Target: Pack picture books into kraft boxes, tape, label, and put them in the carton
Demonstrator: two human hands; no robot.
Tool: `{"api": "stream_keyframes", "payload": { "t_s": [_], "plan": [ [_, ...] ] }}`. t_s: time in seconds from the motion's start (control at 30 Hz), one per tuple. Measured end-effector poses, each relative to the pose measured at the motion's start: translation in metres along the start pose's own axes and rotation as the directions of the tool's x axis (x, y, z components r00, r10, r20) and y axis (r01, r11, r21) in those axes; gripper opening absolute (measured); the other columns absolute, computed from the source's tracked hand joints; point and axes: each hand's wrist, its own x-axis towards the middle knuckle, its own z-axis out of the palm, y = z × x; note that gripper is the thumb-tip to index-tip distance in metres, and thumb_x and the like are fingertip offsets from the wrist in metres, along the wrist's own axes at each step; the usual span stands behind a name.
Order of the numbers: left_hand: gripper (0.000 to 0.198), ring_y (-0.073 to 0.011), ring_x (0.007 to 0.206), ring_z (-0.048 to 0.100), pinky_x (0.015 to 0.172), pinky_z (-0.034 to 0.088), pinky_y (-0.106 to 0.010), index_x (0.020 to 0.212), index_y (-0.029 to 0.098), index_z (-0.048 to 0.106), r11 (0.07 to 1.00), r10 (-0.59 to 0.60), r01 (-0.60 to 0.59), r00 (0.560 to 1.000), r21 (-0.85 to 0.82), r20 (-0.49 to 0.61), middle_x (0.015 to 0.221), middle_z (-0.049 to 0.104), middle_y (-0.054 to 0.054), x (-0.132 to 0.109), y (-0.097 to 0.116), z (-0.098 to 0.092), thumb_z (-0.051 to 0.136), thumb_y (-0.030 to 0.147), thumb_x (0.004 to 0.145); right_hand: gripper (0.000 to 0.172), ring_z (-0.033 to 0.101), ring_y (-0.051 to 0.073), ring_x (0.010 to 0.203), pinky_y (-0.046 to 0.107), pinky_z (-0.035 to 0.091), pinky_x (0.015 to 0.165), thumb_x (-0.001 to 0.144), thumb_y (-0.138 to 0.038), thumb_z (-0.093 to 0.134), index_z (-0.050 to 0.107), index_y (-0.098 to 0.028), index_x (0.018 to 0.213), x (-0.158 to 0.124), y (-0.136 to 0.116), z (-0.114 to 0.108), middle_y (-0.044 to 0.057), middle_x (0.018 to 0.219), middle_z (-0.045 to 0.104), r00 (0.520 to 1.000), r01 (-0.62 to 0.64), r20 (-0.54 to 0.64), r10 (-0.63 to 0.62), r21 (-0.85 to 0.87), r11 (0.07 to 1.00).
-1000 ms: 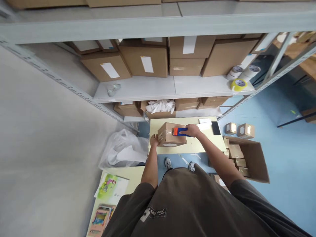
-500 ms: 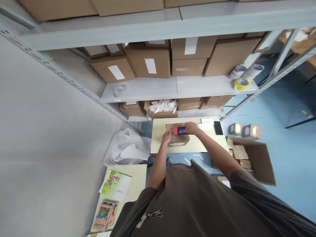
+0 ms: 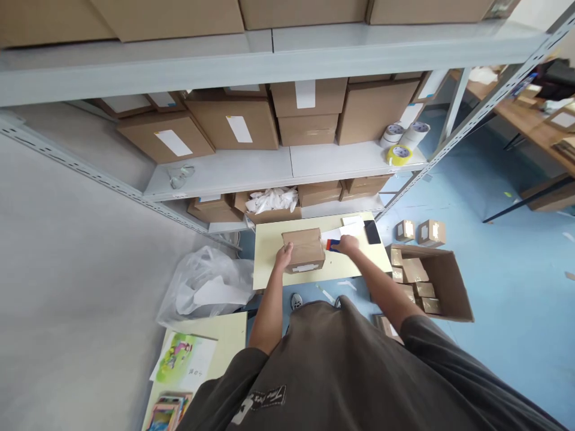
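A small cardboard box [image 3: 308, 254] with a white label on its near side sits on the cream table [image 3: 269, 239]. My left hand [image 3: 283, 257] grips the box at its left end, thumb over the top edge. Just past the box's right end, my right hand [image 3: 349, 244] is closed around a blue and orange tape dispenser [image 3: 333, 245]. A strip of tape appears to run over the box top toward the dispenser. Paper sheets [image 3: 353, 228] and a black phone [image 3: 372, 232] lie on the table beyond my right hand.
Metal shelving [image 3: 215, 185] with cardboard boxes and tape rolls [image 3: 399, 155] rises behind the table. On the right, a large open carton [image 3: 449, 284] holds several small boxes. A clear plastic bag [image 3: 211, 287] and a second table [image 3: 233, 335] with booklets are at left.
My right hand has drawn the tape dispenser rightward, from above the box to beyond its right end. My left hand stays on the box. The camera view has shifted right.
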Motion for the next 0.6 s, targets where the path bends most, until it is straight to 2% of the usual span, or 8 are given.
{"api": "stream_keyframes", "payload": {
  "t_s": [0.1, 0.17, 0.23, 0.33, 0.43, 0.5, 0.6],
  "plan": [
    [0.052, -0.0352, 0.130, 0.068, 0.111, 0.051, -0.040, 0.116, 0.016, 0.080, 0.999, -0.029, 0.029, 1.000, 0.034, 0.002, 0.128, 0.078, -0.016, -0.002, 0.002, -0.001, 0.053, 0.059, 0.105, 0.043, 0.074, 0.033, 0.115, 0.032, 0.055, 0.087, 0.098, -0.046, 0.070, 0.075, -0.013, 0.123, 0.004, -0.042, 0.046, 0.024, 0.120, 0.077, 0.994, -0.042, 0.097, 0.042, -0.003, 0.999],
    [0.055, -0.0346, 0.131, 0.068, 0.111, 0.051, -0.039, 0.118, 0.016, 0.079, 0.997, -0.036, 0.036, 0.999, 0.073, 0.005, 0.129, 0.078, -0.016, -0.004, 0.003, -0.002, 0.052, 0.061, 0.105, 0.042, 0.074, 0.032, 0.118, 0.033, 0.054, 0.089, 0.103, -0.046, 0.063, 0.072, -0.013, 0.127, 0.005, -0.045, 0.070, 0.024, 0.122, 0.077, 0.993, -0.084, 0.089, 0.079, 0.058, 0.995],
    [0.057, -0.0334, 0.133, 0.067, 0.111, 0.051, -0.038, 0.123, 0.015, 0.078, 0.995, -0.028, 0.028, 1.000, 0.100, 0.003, 0.132, 0.077, -0.016, -0.005, 0.005, -0.003, 0.050, 0.062, 0.106, 0.046, 0.074, 0.032, 0.117, 0.035, 0.054, 0.091, 0.107, -0.049, 0.054, 0.069, -0.012, 0.130, 0.004, -0.025, 0.087, 0.024, 0.122, 0.076, 0.982, -0.182, 0.071, 0.175, 0.128, 0.975],
    [0.056, -0.0322, 0.136, 0.065, 0.113, 0.050, -0.038, 0.129, 0.014, 0.076, 0.994, -0.009, 0.010, 1.000, 0.110, -0.001, 0.137, 0.074, -0.017, -0.006, 0.007, -0.002, 0.049, 0.059, 0.108, 0.044, 0.074, 0.034, 0.116, 0.040, 0.054, 0.092, 0.110, -0.041, 0.044, 0.066, -0.008, 0.131, -0.005, 0.026, 0.103, 0.027, 0.121, 0.075, 0.948, -0.316, 0.057, 0.312, 0.248, 0.916],
    [0.056, -0.0320, 0.137, 0.065, 0.113, 0.050, -0.038, 0.129, 0.015, 0.076, 0.995, 0.008, -0.007, 1.000, 0.097, -0.007, 0.138, 0.074, -0.017, -0.007, 0.008, -0.001, 0.050, 0.059, 0.108, 0.033, 0.076, 0.035, 0.107, 0.043, 0.055, 0.092, 0.105, -0.033, 0.053, 0.070, -0.010, 0.122, -0.015, 0.065, 0.110, 0.026, 0.110, 0.077, 0.959, -0.282, 0.075, 0.273, 0.344, 0.895],
    [0.057, -0.0321, 0.137, 0.065, 0.113, 0.050, -0.038, 0.129, 0.015, 0.076, 0.996, 0.011, -0.010, 1.000, 0.088, -0.013, 0.138, 0.074, -0.017, -0.007, 0.008, -0.002, 0.052, 0.061, 0.107, 0.029, 0.076, 0.035, 0.102, 0.044, 0.055, 0.091, 0.102, -0.035, 0.058, 0.073, -0.013, 0.113, -0.018, 0.073, 0.110, 0.023, 0.101, 0.077, 0.973, -0.229, 0.065, 0.221, 0.392, 0.891],
    [0.057, -0.0321, 0.135, 0.067, 0.111, 0.051, -0.038, 0.126, 0.015, 0.077, 0.997, -0.004, 0.006, 1.000, 0.082, -0.017, 0.134, 0.076, -0.017, -0.005, 0.007, -0.002, 0.053, 0.063, 0.106, 0.037, 0.074, 0.034, 0.102, 0.042, 0.055, 0.090, 0.105, -0.043, 0.053, 0.075, -0.014, 0.107, -0.015, 0.054, 0.103, 0.021, 0.096, 0.077, 0.995, -0.080, -0.012, 0.100, 0.499, 0.863]
  ]
}}
